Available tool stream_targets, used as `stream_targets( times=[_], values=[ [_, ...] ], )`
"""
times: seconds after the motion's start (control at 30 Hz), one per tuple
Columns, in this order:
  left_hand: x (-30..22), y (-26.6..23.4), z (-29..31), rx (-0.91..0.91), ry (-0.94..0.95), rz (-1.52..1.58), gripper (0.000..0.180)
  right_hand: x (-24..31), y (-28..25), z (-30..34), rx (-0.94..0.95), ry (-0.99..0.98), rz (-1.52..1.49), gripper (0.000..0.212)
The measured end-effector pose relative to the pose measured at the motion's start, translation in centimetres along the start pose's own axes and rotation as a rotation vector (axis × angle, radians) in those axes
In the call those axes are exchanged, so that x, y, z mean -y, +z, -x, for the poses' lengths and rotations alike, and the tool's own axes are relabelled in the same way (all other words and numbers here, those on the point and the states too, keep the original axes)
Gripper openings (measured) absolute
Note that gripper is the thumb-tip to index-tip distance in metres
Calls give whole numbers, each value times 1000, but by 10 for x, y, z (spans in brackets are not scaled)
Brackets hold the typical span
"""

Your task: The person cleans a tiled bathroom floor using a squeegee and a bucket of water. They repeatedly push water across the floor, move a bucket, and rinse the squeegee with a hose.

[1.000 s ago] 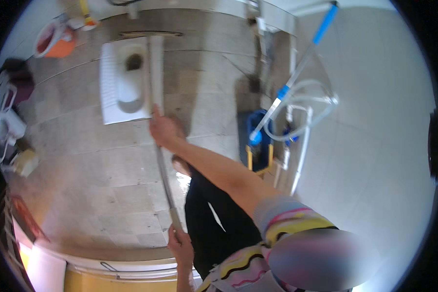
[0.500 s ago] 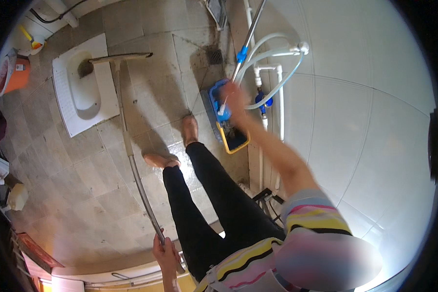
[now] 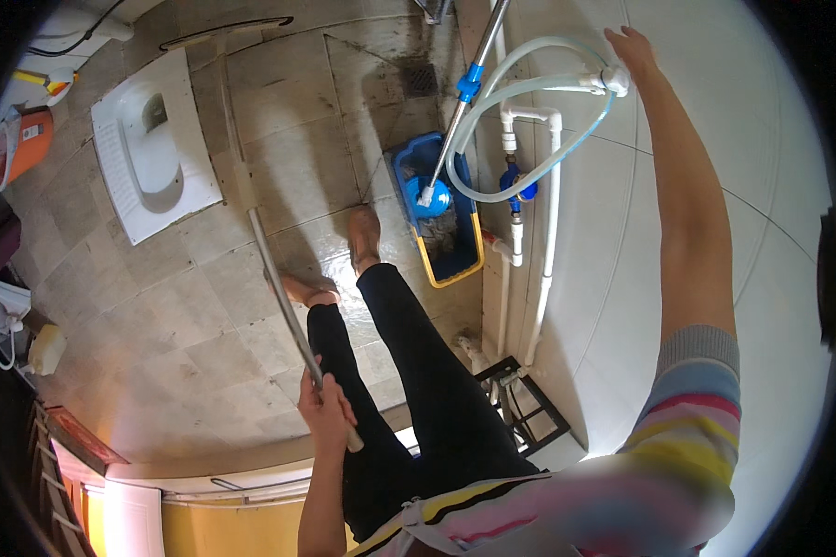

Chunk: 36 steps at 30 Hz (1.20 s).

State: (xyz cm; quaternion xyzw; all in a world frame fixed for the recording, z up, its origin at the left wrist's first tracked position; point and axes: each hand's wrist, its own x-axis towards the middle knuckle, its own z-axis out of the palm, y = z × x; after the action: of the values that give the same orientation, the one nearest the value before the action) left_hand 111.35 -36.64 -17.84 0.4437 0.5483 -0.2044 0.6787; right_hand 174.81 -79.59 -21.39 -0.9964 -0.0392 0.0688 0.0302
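My left hand (image 3: 327, 408) is wrapped round the upper end of the long metal pole of a floor squeegee (image 3: 290, 311). Its wide blade lies on the tiles beyond the squat toilet (image 3: 163, 139). Up by the wall, my right hand (image 3: 633, 51) is empty, fingers stretched out, just beside a white tap (image 3: 615, 81). A clear hose (image 3: 469, 139) loops from that tap toward a blue and yellow mop bucket (image 3: 450, 274). In the bucket a mop (image 3: 430, 197) with a blue round head stands tilted, its metal handle leaning up along the wall.
White pipes (image 3: 555, 186) with a blue valve run down the tiled wall. A black metal frame (image 3: 529, 408) stands low by the wall. An orange bucket (image 3: 33, 144) sits at far left. A floor drain (image 3: 419, 81) lies past my feet; the tiles near them shine.
My right hand has left the mop handle and moved up and right to the tap. The mop now leans by itself. The squeegee blade has moved farther away, off the toilet.
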Motion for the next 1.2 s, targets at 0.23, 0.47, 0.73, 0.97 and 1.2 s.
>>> stream_targets(
  times=[0.23,0.47,0.73,0.97,1.2],
  values=[
    [4,66,-17,-65,56,122,34,50,24,11,212,488,-515,35],
    [-7,86,-14,-125,87,128,20,84,-40,116,-60,396,-491,39],
    [-35,93,-45,95,206,183,71,176,-46,217,490,47,-1296,43],
    [-81,96,-93,298,35,412,62,268,40,325,718,-171,-1043,22],
    [-116,78,-151,141,-82,515,59,314,57,415,875,-522,-621,25]
  ],
)
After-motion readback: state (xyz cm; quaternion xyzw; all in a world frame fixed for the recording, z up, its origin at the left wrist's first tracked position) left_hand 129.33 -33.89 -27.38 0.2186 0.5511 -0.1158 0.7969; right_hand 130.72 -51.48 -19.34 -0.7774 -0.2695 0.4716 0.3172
